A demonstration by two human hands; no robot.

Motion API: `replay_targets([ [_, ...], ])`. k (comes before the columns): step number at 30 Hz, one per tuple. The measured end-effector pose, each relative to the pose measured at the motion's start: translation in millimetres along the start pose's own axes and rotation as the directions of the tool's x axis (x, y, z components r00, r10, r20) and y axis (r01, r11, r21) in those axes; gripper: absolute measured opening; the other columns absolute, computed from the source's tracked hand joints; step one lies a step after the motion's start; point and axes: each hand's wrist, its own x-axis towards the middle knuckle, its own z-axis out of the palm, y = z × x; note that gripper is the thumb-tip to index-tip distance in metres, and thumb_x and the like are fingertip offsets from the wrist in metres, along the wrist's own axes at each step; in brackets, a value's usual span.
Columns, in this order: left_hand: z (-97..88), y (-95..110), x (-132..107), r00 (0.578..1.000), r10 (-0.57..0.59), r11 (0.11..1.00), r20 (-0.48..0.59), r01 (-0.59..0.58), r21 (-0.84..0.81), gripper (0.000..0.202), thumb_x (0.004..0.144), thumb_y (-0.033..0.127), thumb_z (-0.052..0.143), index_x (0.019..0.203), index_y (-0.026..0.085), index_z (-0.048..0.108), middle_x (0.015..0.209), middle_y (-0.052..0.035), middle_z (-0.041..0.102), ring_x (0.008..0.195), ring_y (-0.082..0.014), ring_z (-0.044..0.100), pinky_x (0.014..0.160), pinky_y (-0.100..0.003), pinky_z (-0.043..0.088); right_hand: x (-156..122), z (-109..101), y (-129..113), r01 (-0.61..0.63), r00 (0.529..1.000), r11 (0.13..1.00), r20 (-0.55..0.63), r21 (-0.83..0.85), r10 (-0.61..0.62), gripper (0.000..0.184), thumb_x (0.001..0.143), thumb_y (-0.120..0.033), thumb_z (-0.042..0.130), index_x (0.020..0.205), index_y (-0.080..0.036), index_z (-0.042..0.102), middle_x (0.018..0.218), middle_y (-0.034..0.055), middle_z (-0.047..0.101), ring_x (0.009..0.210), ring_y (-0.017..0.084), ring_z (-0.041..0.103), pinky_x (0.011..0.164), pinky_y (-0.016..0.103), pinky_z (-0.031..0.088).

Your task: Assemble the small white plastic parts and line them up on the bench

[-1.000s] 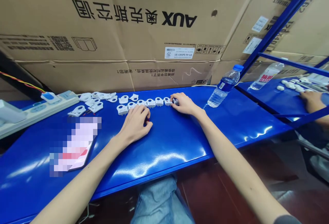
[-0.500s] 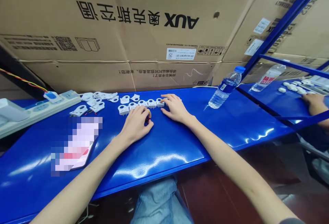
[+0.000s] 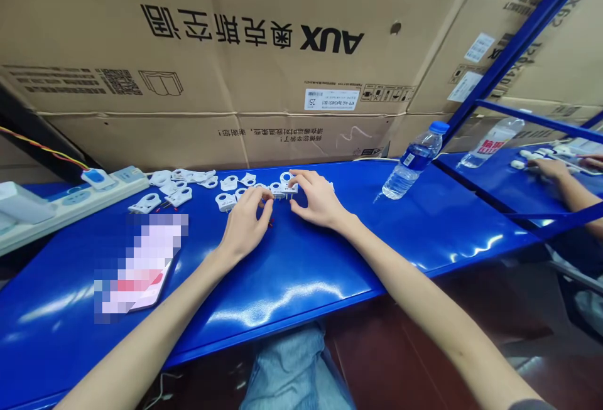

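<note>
In the head view, white plugs with ring-shaped handles and metal prongs stand in a short row, among them a plug at the left end (image 3: 225,202). My right hand (image 3: 318,199) has thumb and fingers around a white ring-handled plug (image 3: 287,184), its prongs pointing down. Beside it, my left hand (image 3: 247,221) is curled with thumb and index tips close together at the row; whatever they pinch is hidden. Small red bits (image 3: 271,223) show just below the left thumb. Part of the row is covered by my left hand.
More white plugs (image 3: 181,176) lie in a loose group at the back left, near a power strip (image 3: 75,203). A phone (image 3: 146,265) lies left of my forearm. On the right stand a water bottle (image 3: 412,162) and a blue frame (image 3: 518,52), with another person's hand (image 3: 551,168) beyond.
My right hand has taken hold of a plug and raised it slightly from the row. My left thumb and index finger have come closer together, uncovering red bits below.
</note>
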Motion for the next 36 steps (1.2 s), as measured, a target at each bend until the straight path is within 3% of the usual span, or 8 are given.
replay_targets([
  [10, -2.2, 4.4, 0.1, 0.994, -0.031, 0.999, -0.106, 0.029, -0.023, 0.011, 0.098, 0.027, 0.053, 0.100, 0.023, 0.063, 0.099, -0.0025, 0.070, 0.073, -0.0158, 0.060, 0.068, -0.030, 0.048, -1.8, -1.0, -10.9, 0.084, 0.994, 0.996, 0.066, 0.028, -0.086, 0.029, 0.086, -0.023, 0.067, 0.114, -0.023, 0.062, 0.147, 0.0117, 0.060, 0.129, 0.032, 0.057, 0.108, 0.053, 0.046],
  [19, -4.2, 7.3, 0.3, 0.991, -0.011, 1.000, -0.133, 0.009, -0.019, 0.006, 0.092, 0.026, 0.060, 0.091, 0.023, 0.065, 0.086, -0.0009, 0.068, 0.077, -0.0174, 0.061, 0.074, -0.032, 0.050, -3.1, -3.2, -17.2, 0.143, 0.985, 0.984, 0.082, 0.104, -0.152, 0.031, 0.084, -0.023, 0.068, 0.115, -0.023, 0.063, 0.146, 0.0112, 0.060, 0.132, 0.030, 0.056, 0.112, 0.051, 0.045],
  [25, -3.4, 9.3, 0.3, 0.990, 0.036, 0.999, -0.137, -0.037, -0.002, 0.011, 0.095, 0.030, 0.058, 0.097, 0.024, 0.067, 0.090, -0.0018, 0.070, 0.080, -0.0187, 0.063, 0.081, -0.036, 0.052, -2.8, -5.4, -15.9, 0.131, 0.987, 0.985, 0.082, 0.109, -0.141, 0.030, 0.084, -0.024, 0.068, 0.114, -0.024, 0.064, 0.144, 0.0098, 0.062, 0.128, 0.029, 0.058, 0.111, 0.049, 0.047],
  [32, -4.3, 10.0, 0.7, 0.981, -0.075, 0.996, -0.176, 0.066, -0.057, 0.015, 0.093, 0.032, 0.062, 0.104, 0.023, 0.064, 0.099, -0.0029, 0.073, 0.083, -0.0185, 0.068, 0.074, -0.033, 0.055, -2.3, -5.7, -16.1, 0.122, 0.989, 0.986, 0.071, 0.118, -0.131, 0.030, 0.084, -0.023, 0.068, 0.114, -0.024, 0.064, 0.146, 0.0095, 0.061, 0.130, 0.029, 0.058, 0.111, 0.049, 0.048],
  [36, -3.4, 6.7, -0.3, 0.988, -0.047, 0.996, -0.144, 0.035, -0.085, 0.014, 0.092, 0.028, 0.061, 0.104, 0.023, 0.066, 0.102, -0.0027, 0.075, 0.082, -0.0168, 0.069, 0.076, -0.032, 0.057, -2.3, -5.3, -15.3, 0.128, 0.988, 0.985, 0.069, 0.113, -0.136, 0.029, 0.086, -0.024, 0.067, 0.115, -0.024, 0.064, 0.147, 0.0094, 0.060, 0.130, 0.029, 0.059, 0.112, 0.049, 0.048],
])
